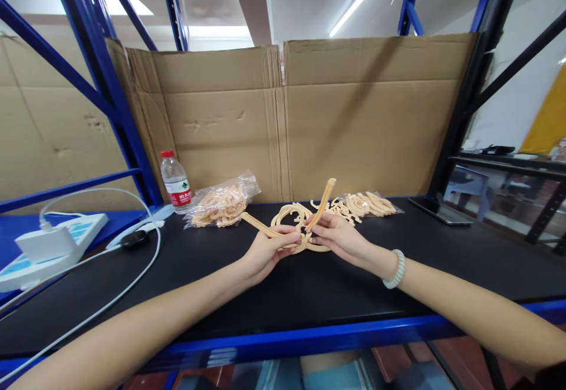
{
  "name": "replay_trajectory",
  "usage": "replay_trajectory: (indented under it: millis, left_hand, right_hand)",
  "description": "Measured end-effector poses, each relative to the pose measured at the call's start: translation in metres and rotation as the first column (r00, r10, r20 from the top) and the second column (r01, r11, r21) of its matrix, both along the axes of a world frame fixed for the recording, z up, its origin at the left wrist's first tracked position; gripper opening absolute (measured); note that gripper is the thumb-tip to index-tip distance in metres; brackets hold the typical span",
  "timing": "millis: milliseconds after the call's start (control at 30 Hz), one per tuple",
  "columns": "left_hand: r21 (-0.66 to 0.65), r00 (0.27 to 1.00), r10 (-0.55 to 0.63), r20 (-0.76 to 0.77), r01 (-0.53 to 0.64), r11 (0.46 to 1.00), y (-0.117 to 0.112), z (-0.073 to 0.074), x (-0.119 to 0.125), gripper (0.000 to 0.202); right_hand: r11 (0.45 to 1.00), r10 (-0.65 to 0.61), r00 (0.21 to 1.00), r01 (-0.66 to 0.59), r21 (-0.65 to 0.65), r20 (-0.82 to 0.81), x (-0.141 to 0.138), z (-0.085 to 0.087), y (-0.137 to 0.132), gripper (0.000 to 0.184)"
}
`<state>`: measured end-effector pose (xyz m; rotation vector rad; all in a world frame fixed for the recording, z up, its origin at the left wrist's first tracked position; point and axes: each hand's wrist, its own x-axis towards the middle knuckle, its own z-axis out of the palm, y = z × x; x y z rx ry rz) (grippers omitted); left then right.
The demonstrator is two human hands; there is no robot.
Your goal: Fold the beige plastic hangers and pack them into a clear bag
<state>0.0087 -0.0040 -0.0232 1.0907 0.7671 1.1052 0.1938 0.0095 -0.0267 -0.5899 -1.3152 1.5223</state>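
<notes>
Head view: two beige strips are held above the middle of the tabletop (212, 301), one in each of the person's hands. The left strip (260, 225) is pinched between thumb and fingers of the left hand (270, 250) and projects toward the upper left. The right strip (321, 206) is gripped by the fingertips of the right hand (339, 237) and points steeply upward, leaning right. The hands are near each other, with their fingertips close at the inner ends of the strips; whether the strips join there cannot be determined.

Both strips are narrow, slightly bent and smooth-looking; the right strip shows a darker yellowish face along its length. Beige loops (289, 208) lie directly behind and below the fingers, curved into open rings. Short curled pieces (339, 210) are scattered behind the right hand.

A clear bag (223, 202) packed with similar pieces is located left of the loops; a flatter bag (370, 204) is located to their right. Beside the left bag stands a bottle (175, 182) with a red cap. A phone (440, 210) lies flat at the far right. At the far left, a white adapter (46, 244) sits on a power strip (91, 228), with a white cable (158, 247) looping across the tabletop. Cardboard panels (367, 125) form the rear wall.
</notes>
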Motion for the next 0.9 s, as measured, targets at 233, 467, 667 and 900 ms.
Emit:
replay_trajectory:
  millis: [233, 467, 667, 900]
  left_hand:
    - [0.065, 0.994, -0.098, -0.043, 0.101, 0.993, -0.001, 0.001, -0.002, 0.021]
    - [0.094, 0.993, -0.058, -0.104, 0.068, 0.993, -0.003, 0.002, -0.002, 0.021]
    - [0.177, 0.985, 0.070, -0.155, -0.042, 0.983, -0.008, 0.000, 0.001, 0.019]
    - [0.162, 0.982, 0.165, -0.089, -0.150, 0.975, -0.008, -0.004, 0.004, 0.024]
  right_hand:
    - [0.994, 0.042, 0.995, -0.051, 0.101, 0.087, 0.001, -0.003, -0.001, 0.026]
    - [0.992, 0.050, 0.988, -0.067, 0.110, 0.147, 0.001, -0.001, -0.004, 0.024]
    - [0.971, -0.040, 0.983, -0.004, 0.238, 0.179, -0.002, 0.001, -0.011, 0.022]
    - [0.943, -0.213, 0.970, 0.172, 0.286, 0.120, -0.012, -0.004, -0.017, 0.023]
